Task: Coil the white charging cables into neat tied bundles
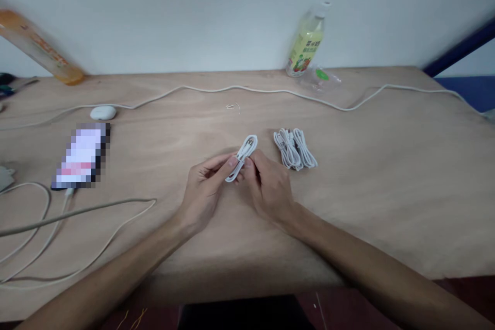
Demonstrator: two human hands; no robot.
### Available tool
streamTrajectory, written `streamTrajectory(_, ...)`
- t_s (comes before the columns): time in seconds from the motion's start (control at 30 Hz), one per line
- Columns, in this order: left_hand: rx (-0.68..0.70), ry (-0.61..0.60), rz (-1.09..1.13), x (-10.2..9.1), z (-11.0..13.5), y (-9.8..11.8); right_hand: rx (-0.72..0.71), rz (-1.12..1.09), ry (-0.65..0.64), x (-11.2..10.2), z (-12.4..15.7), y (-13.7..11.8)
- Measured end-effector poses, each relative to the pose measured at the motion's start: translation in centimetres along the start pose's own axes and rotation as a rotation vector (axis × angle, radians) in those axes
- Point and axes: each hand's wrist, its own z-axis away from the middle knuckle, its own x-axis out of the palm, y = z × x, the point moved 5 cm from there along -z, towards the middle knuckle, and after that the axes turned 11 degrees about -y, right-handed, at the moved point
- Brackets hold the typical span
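Observation:
A white charging cable (243, 154), coiled into a narrow loop with a metal plug showing inside its upper end, is held above the middle of the table. My left hand (204, 185) pinches the coil between thumb and fingers from the left. From the right, my right hand (270, 183) grips its side, thumb and curled forefinger pressed together near the coil's middle. Several similar bundled white cables (295, 149) lie side by side just right of my right hand. Small white tie scraps (232, 108) rest on the table beyond the coil.
A phone (82, 154) with a plugged-in cable and a white earbud case (103, 113) lie left. A long white cord (240, 88) crosses the wooden table (367, 191). Near the wall stand a yellow-labelled bottle (307, 44), clear plastic packaging (320, 78) and an orange bottle (42, 49).

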Motion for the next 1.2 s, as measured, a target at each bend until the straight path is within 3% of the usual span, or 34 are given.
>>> streamTrajectory(0.4,-0.06,-0.012,0.045,0.0,0.0,0.0,-0.051,0.022,-0.031,-0.2,-0.2,0.3)
streamTrajectory(0.7,-0.006,0.027,-0.024,-0.4,0.0,-0.1,-0.066,0.027,-0.019,-0.5,-0.3,0.1)
streamTrajectory(0.93,0.008,0.093,-0.092,-0.7,0.0,-0.1,-0.043,0.029,-0.006,-0.6,-0.4,0.0)
streamTrajectory(1.2,0.004,0.079,-0.105,-0.4,0.1,0.0,-0.004,-0.043,-0.013,-0.3,-0.2,0.0)
